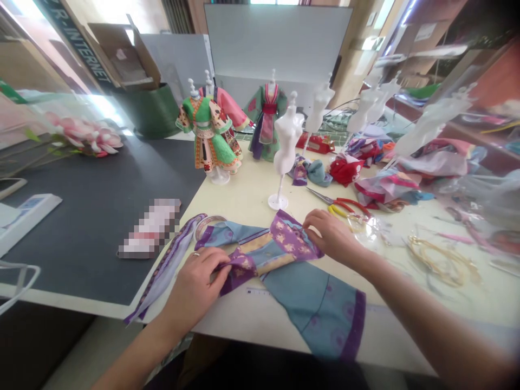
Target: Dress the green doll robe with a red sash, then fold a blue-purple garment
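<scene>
A small blue doll garment (280, 260) with purple floral panels lies spread on the pale table top. My left hand (195, 287) pinches a folded purple edge (239, 271) of it. My right hand (331, 235) grips the purple floral panel (292, 236) farther along. Below both hands, the blue skirt part (317, 317) with its purple hem hangs past the table's near edge. A long purple and white ribbon strip (162, 265) lies left of my left hand, and a clear tape roll (209, 226) sits partly under the garment.
Red-handled scissors (339, 203) and a yellow handle lie beyond my right hand. Gold cord (442, 260) and heaped fabrics (390, 184) fill the right. Dressed doll forms (209, 130) and a bare white mannequin (286, 146) stand ahead. A dark mat (93, 227) lies left.
</scene>
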